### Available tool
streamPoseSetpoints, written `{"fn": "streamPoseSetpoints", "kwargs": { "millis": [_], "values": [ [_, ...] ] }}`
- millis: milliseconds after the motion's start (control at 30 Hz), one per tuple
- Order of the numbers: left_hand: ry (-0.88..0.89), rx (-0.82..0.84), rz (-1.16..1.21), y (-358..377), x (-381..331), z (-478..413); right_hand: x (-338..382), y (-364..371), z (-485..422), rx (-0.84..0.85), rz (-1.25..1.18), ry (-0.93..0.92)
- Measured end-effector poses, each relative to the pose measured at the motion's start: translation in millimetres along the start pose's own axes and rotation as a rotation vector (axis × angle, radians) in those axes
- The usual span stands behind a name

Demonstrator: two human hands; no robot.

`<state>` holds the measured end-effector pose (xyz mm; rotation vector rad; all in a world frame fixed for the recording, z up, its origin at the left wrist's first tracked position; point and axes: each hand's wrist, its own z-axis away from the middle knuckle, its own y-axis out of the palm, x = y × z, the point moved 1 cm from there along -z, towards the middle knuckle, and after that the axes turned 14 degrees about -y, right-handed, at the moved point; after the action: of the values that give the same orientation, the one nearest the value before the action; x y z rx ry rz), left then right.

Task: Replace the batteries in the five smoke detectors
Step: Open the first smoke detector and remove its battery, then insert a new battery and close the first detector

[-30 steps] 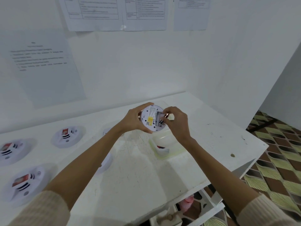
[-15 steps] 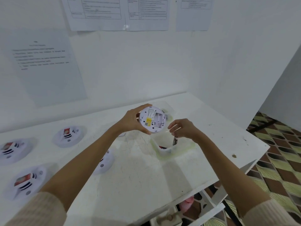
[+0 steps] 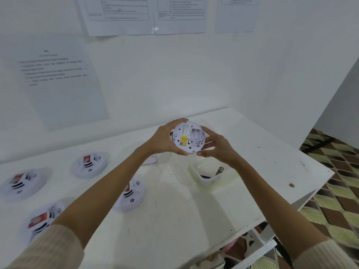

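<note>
above the table [image 3: 174,220], left hand [image 3: 163,141] and right hand [image 3: 220,149] curl round a smoke detector [image 3: 183,141]; its battery slot [image 3: 195,135] looks empty; new batteries should go in next.

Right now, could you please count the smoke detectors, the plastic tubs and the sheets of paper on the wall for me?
Smoke detectors: 5
Plastic tubs: 1
Sheets of paper: 4
Total: 10

left hand [image 3: 162,141] and right hand [image 3: 220,146] grip the smoke detector [image 3: 188,137] — underside showing.
</note>
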<state>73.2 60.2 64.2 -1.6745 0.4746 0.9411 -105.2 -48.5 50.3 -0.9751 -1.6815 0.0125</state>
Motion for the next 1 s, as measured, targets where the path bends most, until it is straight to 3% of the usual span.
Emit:
{"fn": "streamPoseSetpoints", "kwargs": {
  "millis": [333,767,1000],
  "values": [
    [0.046,-0.071,-0.131,-24.3,4.3,-42.6,-24.1,-7.2,-60.9,-0.075,0.258,-0.158],
    [0.034,-0.171,-0.233,-46.7,38.3,-99.4,-60.8,-3.3,-141.2,0.079,0.207,-0.197],
    [-0.008,-0.211,-0.214,-55.3,59.0,-96.3,-83.5,15.9,-147.7,0.155,0.016,-0.037]
  ]
}}
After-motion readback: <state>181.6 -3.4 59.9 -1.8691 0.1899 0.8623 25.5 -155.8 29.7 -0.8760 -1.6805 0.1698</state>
